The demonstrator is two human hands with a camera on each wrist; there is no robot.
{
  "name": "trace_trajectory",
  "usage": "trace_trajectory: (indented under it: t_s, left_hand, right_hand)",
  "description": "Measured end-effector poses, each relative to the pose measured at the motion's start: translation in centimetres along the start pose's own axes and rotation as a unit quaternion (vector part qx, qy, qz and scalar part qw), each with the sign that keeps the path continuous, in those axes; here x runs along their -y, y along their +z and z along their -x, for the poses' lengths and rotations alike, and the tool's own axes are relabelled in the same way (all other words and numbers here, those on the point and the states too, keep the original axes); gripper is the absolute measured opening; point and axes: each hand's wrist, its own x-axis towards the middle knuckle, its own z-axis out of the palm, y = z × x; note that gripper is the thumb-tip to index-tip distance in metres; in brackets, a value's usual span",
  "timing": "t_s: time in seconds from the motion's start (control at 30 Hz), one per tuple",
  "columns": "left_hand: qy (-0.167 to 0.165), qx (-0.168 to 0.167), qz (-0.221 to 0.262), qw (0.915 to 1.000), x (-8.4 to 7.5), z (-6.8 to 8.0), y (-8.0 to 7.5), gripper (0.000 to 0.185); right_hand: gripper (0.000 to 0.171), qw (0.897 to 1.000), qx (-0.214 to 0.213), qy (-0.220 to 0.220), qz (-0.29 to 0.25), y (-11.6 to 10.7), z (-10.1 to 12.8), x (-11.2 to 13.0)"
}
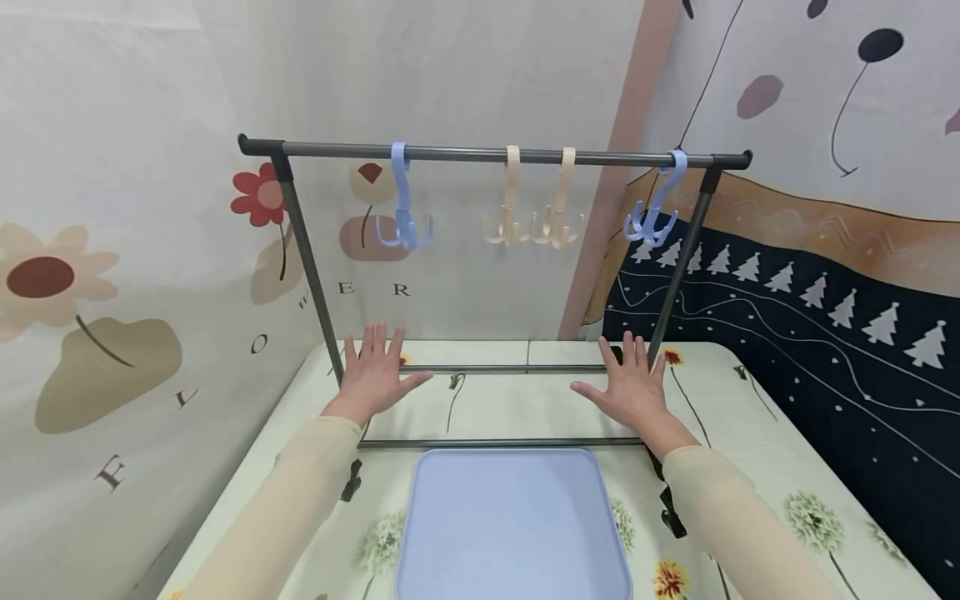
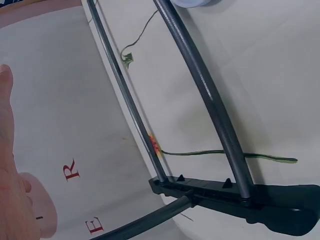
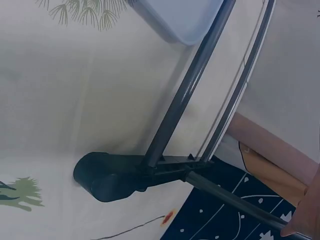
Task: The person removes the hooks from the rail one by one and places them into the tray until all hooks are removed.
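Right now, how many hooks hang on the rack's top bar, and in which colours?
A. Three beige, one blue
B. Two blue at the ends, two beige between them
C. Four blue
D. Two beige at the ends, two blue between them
B: on the top bar, a blue hook and another blue hook hang at the ends, with two beige hooks between them.

dark red letters are running across the floral wall cloth (image 1: pixel 150 333) at the left of the frame, reading "f l o w e r"; the left wrist view is showing "r" and "e".
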Motion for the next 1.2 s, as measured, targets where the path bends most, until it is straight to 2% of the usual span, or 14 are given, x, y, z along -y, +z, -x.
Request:
trace_trajectory:
  t_s: [0.33,0.73,0.97,1.2]
  left_hand:
    - [-0.004,-0.013,0.002,0.9999,0.3,0.0,-1.2,0.100]
    - [-0.012,-0.017,0.012,0.9997,0.5,-0.1,-2.0,0.100]
    - [-0.020,-0.038,0.051,0.9978,0.6,-0.4,-2.4,0.100]
    - [-0.030,-0.040,0.095,0.9942,0.4,-0.5,-3.0,0.103]
  right_hand:
    - [0.104,1.000,-0.013,0.002,-0.004,-0.8,-0.1,-0.6]
    - [0.103,0.997,-0.070,0.012,-0.018,-2.0,-0.1,-2.0]
    - [0.100,0.993,-0.107,0.031,-0.047,-3.0,0.2,-3.0]
    - [0.099,0.984,-0.140,0.058,-0.096,-3.4,0.7,-4.1]
